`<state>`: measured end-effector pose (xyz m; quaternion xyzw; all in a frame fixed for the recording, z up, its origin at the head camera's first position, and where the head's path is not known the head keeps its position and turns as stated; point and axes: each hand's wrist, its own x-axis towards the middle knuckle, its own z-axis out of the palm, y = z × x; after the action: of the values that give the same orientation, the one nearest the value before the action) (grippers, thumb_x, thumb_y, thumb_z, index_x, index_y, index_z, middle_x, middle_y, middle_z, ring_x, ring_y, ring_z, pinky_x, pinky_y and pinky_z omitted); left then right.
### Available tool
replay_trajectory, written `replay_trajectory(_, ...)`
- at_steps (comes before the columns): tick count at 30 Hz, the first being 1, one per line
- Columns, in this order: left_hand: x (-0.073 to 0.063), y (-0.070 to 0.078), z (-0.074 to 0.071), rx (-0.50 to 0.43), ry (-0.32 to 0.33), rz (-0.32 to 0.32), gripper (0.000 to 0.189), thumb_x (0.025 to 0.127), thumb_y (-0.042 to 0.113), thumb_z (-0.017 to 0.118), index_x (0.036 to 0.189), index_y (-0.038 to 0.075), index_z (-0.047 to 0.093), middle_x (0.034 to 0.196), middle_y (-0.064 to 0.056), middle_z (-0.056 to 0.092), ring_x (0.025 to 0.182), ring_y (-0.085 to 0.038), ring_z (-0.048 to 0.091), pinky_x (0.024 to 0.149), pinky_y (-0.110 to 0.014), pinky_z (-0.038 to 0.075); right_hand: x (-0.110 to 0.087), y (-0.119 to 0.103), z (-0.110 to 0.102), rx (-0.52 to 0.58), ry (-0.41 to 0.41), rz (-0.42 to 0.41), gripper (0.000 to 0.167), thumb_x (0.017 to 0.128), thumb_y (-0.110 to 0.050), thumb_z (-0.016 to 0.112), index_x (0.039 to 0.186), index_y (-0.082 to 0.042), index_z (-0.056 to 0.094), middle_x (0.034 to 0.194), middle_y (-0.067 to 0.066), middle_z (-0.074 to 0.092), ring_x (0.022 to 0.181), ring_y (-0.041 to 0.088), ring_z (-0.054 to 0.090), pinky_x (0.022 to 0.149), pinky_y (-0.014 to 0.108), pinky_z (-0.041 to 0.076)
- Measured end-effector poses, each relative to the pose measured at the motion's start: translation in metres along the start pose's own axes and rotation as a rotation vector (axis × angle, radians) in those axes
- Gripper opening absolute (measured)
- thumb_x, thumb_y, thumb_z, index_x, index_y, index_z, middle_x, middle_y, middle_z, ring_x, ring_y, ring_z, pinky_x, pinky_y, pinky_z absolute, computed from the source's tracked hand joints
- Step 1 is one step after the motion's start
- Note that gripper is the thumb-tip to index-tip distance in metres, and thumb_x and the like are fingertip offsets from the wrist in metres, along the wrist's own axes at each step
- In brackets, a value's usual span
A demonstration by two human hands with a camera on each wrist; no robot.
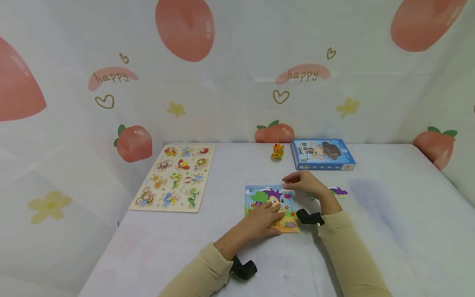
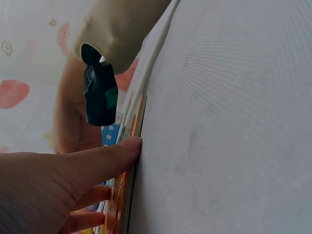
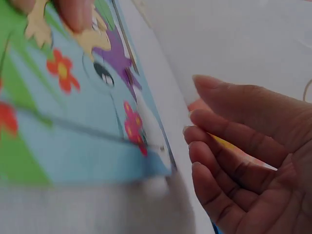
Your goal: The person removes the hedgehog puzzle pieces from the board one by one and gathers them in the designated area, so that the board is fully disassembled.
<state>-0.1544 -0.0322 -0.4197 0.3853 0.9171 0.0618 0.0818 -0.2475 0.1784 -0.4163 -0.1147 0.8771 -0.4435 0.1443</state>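
picture puzzle (image 1: pixel 273 194) lies flat just right of centre in the head frame; it shows a purple-spined cartoon animal with a green leaf, red flowers and a light blue top. left hand (image 1: pixel 259 222) rests across its lower left part, fingers extended and slightly spread on the printed face; in the left wrist view its thumb (image 2: pixel 117 155) lies against the edge of the board, which is seen nearly edge-on. right hand (image 1: pixel 306 185) is over the puzzle's upper right corner in the head frame; the right wrist view shows its fingers (image 3: pixel 229 168) gently bent, thumb a narrow gap away, nothing held, and the hand apart from the board. a dark seam crosses the puzzle face in that view, part of which is blurred. loose purple piece (image 1: pixel 337 192) lies right of the right wrist, with a small green bit (image 1: pixel 310 196) showing under the forearm side; their full outlines are hidden. beyond, toward upper centre: orange figurine (image 1: pixel 278 151) standing, and just right of it a blue box (image 1: pixel 323 154) with a hat drawing. left of centre: wooden board (image 1: pixel 172 177) with cartoon insect shapes. white table (image 1: pixel 185 235) under all; peach-print cloth (image 1: pixel 233 82) behind.
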Motion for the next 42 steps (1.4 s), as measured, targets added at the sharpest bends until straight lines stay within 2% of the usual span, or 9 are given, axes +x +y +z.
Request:
replay_trajectory(2,0.000,0.000,0.000,0.007,0.004,0.013,0.054,0.089,0.041,0.058,0.137,0.018,0.049,0.148,-0.003,0.038,0.137,-0.026,0.034,0.108,-0.043,0.037,-0.001,-0.008,0.004,0.007,-0.024,-0.014,0.036,0.087,-0.019,0.066,0.114,0.004,0.063,0.112,0.020,0.065,0.092,0.017,0.061,0.082,0.031,0.051)
replay_trajectory(6,0.000,-0.001,0.001,0.013,0.020,0.035,0.054,0.089,0.042,0.058,0.136,0.017,0.050,0.147,-0.004,0.040,0.137,-0.026,0.035,0.108,-0.041,0.037,0.005,-0.007,0.012,0.032,-0.038,-0.014,0.030,0.085,-0.016,0.067,0.109,0.004,0.066,0.106,0.018,0.068,0.087,0.014,0.061,0.082,0.031,0.051)
replay_trajectory(13,-0.001,-0.002,0.001,-0.010,0.025,0.022,0.053,0.089,0.041,0.059,0.136,0.017,0.050,0.147,-0.004,0.040,0.137,-0.025,0.035,0.110,-0.038,0.034,0.010,0.001,0.018,0.014,-0.026,-0.040,0.026,0.082,-0.015,0.070,0.102,0.002,0.069,0.098,0.013,0.070,0.081,0.012,0.060,0.076,0.025,0.049)
replay_trajectory(21,-0.001,-0.001,0.000,-0.015,0.022,0.016,0.055,0.090,0.041,0.058,0.137,0.013,0.048,0.147,-0.004,0.040,0.138,-0.025,0.033,0.111,-0.041,0.033,0.006,-0.002,0.019,-0.044,-0.019,-0.130,0.018,0.082,-0.006,0.068,0.096,0.005,0.070,0.094,0.017,0.067,0.077,0.012,0.056,0.070,0.025,0.048)
replay_trajectory(28,-0.002,-0.002,0.002,0.004,0.022,0.004,0.058,0.088,0.043,0.059,0.137,0.012,0.048,0.147,-0.003,0.040,0.138,-0.024,0.033,0.110,-0.040,0.034,0.006,-0.002,0.021,-0.053,-0.052,-0.194,0.019,0.082,-0.004,0.068,0.099,0.006,0.069,0.097,0.017,0.060,0.084,0.018,0.053,0.075,0.028,0.047)
replay_trajectory(36,-0.001,-0.002,0.003,-0.006,0.022,0.001,0.058,0.088,0.043,0.058,0.137,0.013,0.048,0.147,-0.002,0.040,0.138,-0.024,0.033,0.111,-0.039,0.033,0.004,-0.004,0.023,-0.051,-0.051,-0.169,0.017,0.085,0.001,0.060,0.101,0.006,0.064,0.102,0.019,0.062,0.091,0.023,0.059,0.079,0.035,0.051)
replay_trajectory(42,-0.002,-0.001,0.001,-0.017,0.015,-0.014,0.059,0.088,0.044,0.059,0.137,0.013,0.048,0.147,-0.001,0.039,0.138,-0.024,0.033,0.110,-0.042,0.034,0.002,-0.007,0.022,-0.057,-0.065,-0.129,0.020,0.088,0.003,0.055,0.105,0.005,0.064,0.106,0.021,0.063,0.092,0.023,0.057,0.080,0.035,0.050)
